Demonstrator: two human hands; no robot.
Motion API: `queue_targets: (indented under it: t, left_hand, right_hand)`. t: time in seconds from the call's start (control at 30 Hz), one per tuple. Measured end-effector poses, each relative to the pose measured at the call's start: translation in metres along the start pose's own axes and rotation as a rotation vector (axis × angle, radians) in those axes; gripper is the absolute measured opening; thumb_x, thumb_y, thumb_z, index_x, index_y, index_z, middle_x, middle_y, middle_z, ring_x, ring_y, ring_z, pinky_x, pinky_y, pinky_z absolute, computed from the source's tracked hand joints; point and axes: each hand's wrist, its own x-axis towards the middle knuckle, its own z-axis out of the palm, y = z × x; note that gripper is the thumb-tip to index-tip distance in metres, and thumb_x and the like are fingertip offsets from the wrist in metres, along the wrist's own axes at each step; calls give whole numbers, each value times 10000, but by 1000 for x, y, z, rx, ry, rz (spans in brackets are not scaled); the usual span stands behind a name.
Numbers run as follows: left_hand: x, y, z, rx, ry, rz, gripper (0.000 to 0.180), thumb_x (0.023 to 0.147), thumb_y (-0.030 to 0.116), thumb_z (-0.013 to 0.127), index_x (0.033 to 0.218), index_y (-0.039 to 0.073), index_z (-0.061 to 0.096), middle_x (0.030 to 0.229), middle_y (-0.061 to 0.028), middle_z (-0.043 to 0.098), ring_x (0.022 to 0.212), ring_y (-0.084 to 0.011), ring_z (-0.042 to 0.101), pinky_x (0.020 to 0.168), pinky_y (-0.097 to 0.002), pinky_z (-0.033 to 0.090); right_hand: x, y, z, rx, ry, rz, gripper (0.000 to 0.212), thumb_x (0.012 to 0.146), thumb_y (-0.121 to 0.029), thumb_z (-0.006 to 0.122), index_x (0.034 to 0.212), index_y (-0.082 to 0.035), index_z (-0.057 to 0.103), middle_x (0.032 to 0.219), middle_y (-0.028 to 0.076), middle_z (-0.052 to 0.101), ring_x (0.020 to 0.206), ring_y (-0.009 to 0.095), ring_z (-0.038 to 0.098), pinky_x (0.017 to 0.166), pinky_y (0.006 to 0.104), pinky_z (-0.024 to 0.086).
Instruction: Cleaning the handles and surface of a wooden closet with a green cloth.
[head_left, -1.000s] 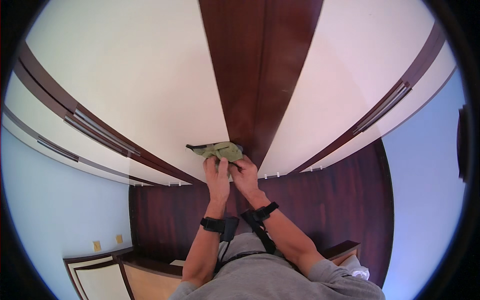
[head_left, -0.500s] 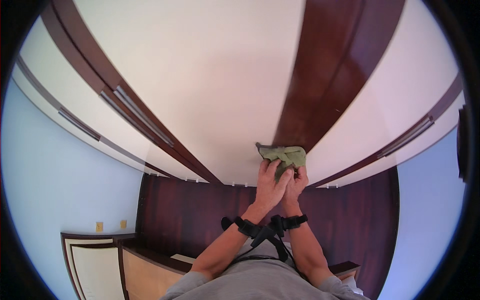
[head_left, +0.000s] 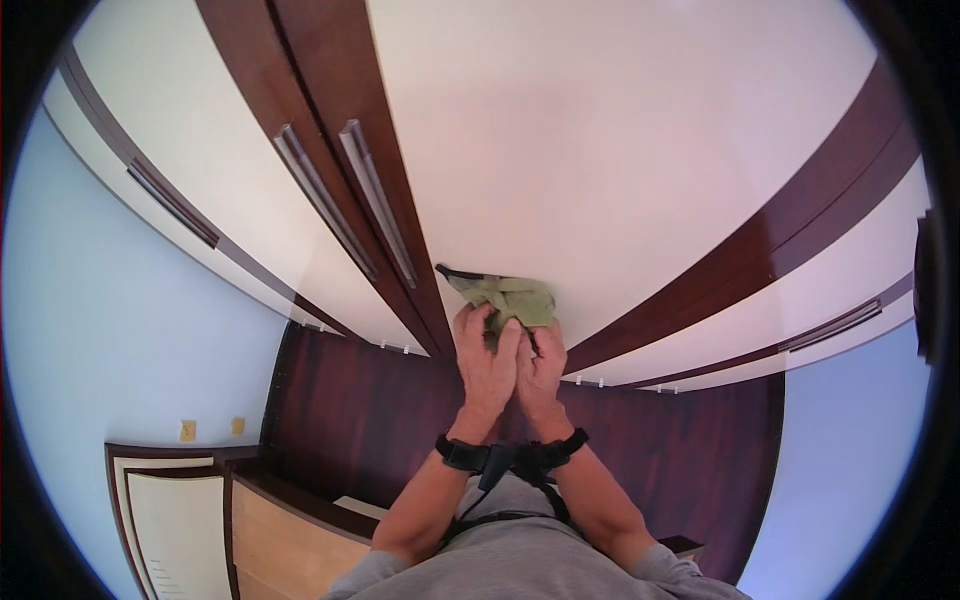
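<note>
The white wardrobe door (head_left: 620,170) is filling the upper centre and right of the frame, where half a second ago it sat left of centre; the dark wood frame strip (head_left: 330,150) with its two metal bar handles (head_left: 375,200) is now running through the upper left. The view has swung rightward across the cabinet face. Judgement: wiping is advancing from the dark strip onto the white panel. Both hands are working close together at centre frame. The left hand (head_left: 487,365) and right hand (head_left: 540,370) are both clenching the green cloth (head_left: 510,298), pressing it against the door's lower edge, just right of the dark strip. Black wrist straps (head_left: 510,455) are sitting below.
</note>
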Motion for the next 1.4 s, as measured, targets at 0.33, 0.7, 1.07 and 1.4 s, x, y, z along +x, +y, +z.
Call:
queue_targets:
  t: [0.33, 0.7, 1.07, 1.4]
  left_hand:
    - [25, -31, -51, -11, 69, -69, 447, 1082, 268, 637, 1424, -15, 582, 1448, -168, 586, 1297, -278, 568, 1127, -405, 442]
    - [-10, 17, 17, -250, -87, -110, 434, 1080, 228, 649, 1414, -38, 576, 1396, -154, 544, 1283, -262, 548, 1090, -383, 462]
    - [-79, 74, 128, -261, -307, 38, 474, 1070, 245, 677, 1437, -37, 571, 1454, -176, 487, 1347, -290, 528, 1098, -399, 482]
    - [-93, 118, 150, -130, -394, 162, 552, 1067, 308, 658, 1470, -60, 574, 1523, -265, 469, 1391, -397, 499, 1190, -459, 409]
  right_hand:
    - [8, -23, 52, 93, -147, 24, 248, 1030, -99, 616, 1237, 4, 706, 1145, 267, 667, 1014, 469, 661, 877, 494, 546]
    - [16, -18, -41, 65, -43, 114, 232, 960, -51, 714, 1180, 14, 747, 1171, 234, 684, 1056, 402, 706, 914, 416, 571]
    - [19, 12, -179, -37, 275, 37, 99, 956, -26, 739, 1029, 19, 691, 994, 167, 657, 906, 325, 662, 806, 385, 536]
    - [26, 8, -214, 79, 351, 93, 180, 1016, -101, 711, 1120, 42, 681, 1030, 157, 639, 955, 304, 636, 854, 382, 515]
